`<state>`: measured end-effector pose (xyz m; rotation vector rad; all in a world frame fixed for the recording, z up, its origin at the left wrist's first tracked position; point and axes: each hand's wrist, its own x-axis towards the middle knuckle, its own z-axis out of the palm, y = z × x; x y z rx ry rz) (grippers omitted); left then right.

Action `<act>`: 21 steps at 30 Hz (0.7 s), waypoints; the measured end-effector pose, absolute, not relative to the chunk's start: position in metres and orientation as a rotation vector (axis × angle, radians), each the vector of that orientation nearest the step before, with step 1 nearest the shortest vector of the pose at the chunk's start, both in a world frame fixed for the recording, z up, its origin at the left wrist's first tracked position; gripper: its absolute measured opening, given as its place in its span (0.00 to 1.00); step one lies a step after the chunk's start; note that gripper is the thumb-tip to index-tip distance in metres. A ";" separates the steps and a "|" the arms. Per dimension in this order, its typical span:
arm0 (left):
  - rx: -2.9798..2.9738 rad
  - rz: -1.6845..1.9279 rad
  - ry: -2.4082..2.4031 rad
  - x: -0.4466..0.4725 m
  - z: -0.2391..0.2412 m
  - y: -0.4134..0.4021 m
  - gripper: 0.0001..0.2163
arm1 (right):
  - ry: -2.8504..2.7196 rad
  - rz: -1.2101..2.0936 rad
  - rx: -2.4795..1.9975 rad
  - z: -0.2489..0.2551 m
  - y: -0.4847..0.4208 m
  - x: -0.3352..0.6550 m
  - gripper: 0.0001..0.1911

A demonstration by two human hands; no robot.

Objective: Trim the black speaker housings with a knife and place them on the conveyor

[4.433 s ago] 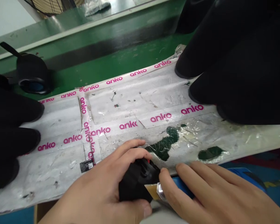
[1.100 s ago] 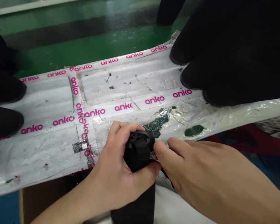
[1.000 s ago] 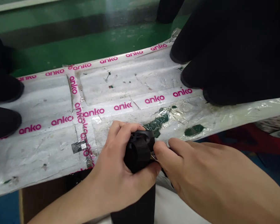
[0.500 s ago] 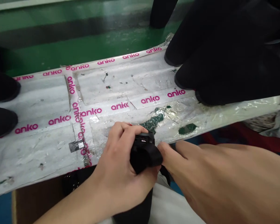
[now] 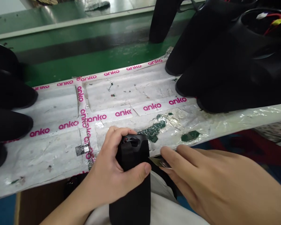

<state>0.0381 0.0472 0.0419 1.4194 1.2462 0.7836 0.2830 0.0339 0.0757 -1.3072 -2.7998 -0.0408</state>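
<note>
My left hand (image 5: 121, 168) is wrapped round a black tapered plastic housing (image 5: 133, 197), its thumb lying across the front. The housing stands upright above my lap, and its upper end has small slots and a round opening. In my right hand (image 5: 208, 175), a small metal blade (image 5: 159, 162) is pinched between thumb and fingers. The blade's tip points left, close to the housing's right edge; whether it touches is hard to tell. The fingers' undersides and the rest of the blade are hidden.
Several black housings (image 5: 215, 68) stand on the right of the plastic-covered bench (image 5: 121, 93), one with coloured wires inside. More black housings (image 5: 11, 122) are at the left. A green surface (image 5: 96, 59) runs behind. A brown box (image 5: 37, 203) sits below the bench edge.
My left hand has turned the housing, so its slotted upper end now shows and the black strip across it no longer does. The blade in my right hand has come into view. The camera view has shifted.
</note>
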 end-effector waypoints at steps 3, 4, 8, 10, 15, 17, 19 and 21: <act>1.386 0.777 1.240 0.040 0.043 0.047 0.23 | -2.755 0.096 -1.228 0.071 0.045 0.267 0.15; 1.380 0.778 1.240 0.040 0.043 0.046 0.24 | -2.742 0.117 -1.227 0.070 0.048 0.265 0.15; 1.375 0.788 1.255 0.039 0.045 0.046 0.24 | -2.697 0.154 -1.231 0.069 0.056 0.262 0.15; 1.388 0.789 1.252 0.040 0.045 0.046 0.24 | -2.696 0.185 -1.234 0.071 0.057 0.260 0.15; 1.425 0.791 1.270 0.043 0.045 0.048 0.25 | -2.735 0.254 -1.255 0.075 0.058 0.260 0.17; 1.452 0.777 1.269 0.044 0.045 0.049 0.25 | -2.777 0.256 -1.269 0.077 0.060 0.260 0.18; 1.483 0.764 1.266 0.044 0.047 0.050 0.25 | -2.843 0.286 -1.269 0.080 0.062 0.260 0.19; 1.508 0.749 1.271 0.044 0.048 0.050 0.25 | -2.897 0.350 -1.281 0.084 0.065 0.258 0.19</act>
